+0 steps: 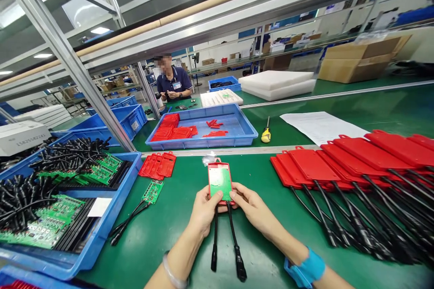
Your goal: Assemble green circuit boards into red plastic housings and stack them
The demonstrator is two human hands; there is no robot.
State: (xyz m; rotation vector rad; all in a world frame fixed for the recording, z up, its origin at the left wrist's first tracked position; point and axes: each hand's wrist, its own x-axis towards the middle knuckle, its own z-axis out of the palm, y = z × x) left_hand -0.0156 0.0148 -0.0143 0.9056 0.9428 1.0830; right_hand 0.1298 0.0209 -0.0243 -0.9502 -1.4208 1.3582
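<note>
Both hands grip the near end of a red plastic case with a green circuit board seated in it, lying on the green mat. My left hand pinches its left edge. My right hand pinches the right edge. Two black cables run from the case toward me between my wrists. A loose green board with black leads lies to the left, below a small stack of red covers.
A blue bin of green boards and black cables sits at left. A blue tray of red parts stands ahead, a yellow screwdriver beside it. Rows of finished red units with cables fill the right. A person sits across the bench.
</note>
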